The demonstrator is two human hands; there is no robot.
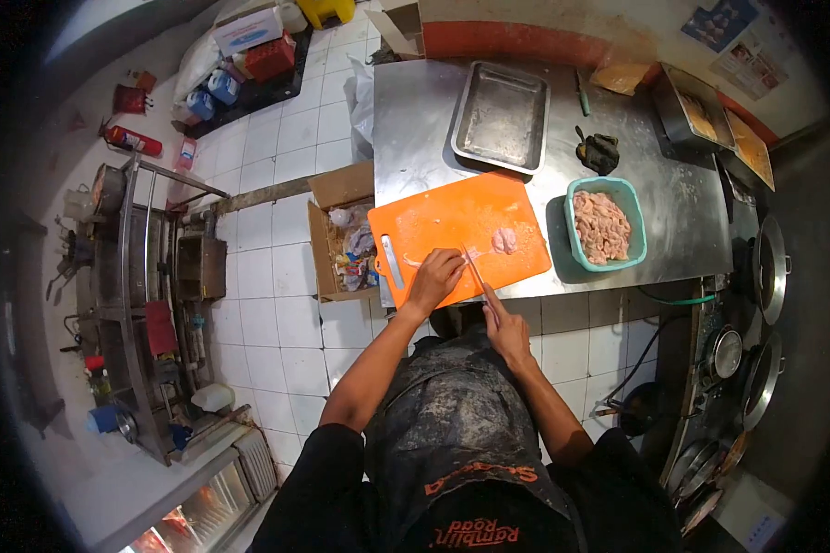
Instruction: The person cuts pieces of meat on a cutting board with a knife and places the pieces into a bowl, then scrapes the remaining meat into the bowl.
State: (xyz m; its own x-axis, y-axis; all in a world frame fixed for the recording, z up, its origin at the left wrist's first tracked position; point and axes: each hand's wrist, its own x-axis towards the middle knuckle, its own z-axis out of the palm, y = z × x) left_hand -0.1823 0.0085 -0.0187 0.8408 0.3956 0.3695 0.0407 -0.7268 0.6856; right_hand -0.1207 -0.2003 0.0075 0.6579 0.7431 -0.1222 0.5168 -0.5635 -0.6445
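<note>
An orange cutting board [443,217] lies at the table's near edge. On it my left hand [439,275] has its fingers bent together, pressing a small strip of raw meat beside the knife blade. My right hand [507,332] is closed round the handle of a knife [476,269], whose blade points away from me and touches the board by my left fingertips. A pale pink piece of raw meat [504,241] rests right of the blade. A thin whitish scrap [412,262] lies left of my left hand. To the right, a turquoise tub [643,241] holds cut raw meat [602,227].
Behind the board sits a metal tray [464,115] on the steel table [406,106]. A dark cloth-like bundle [598,151] and a green-handled tool [583,94] lie farther right. A cardboard box of rubbish [315,241] stands left of the table. Pans [727,353] line the right side.
</note>
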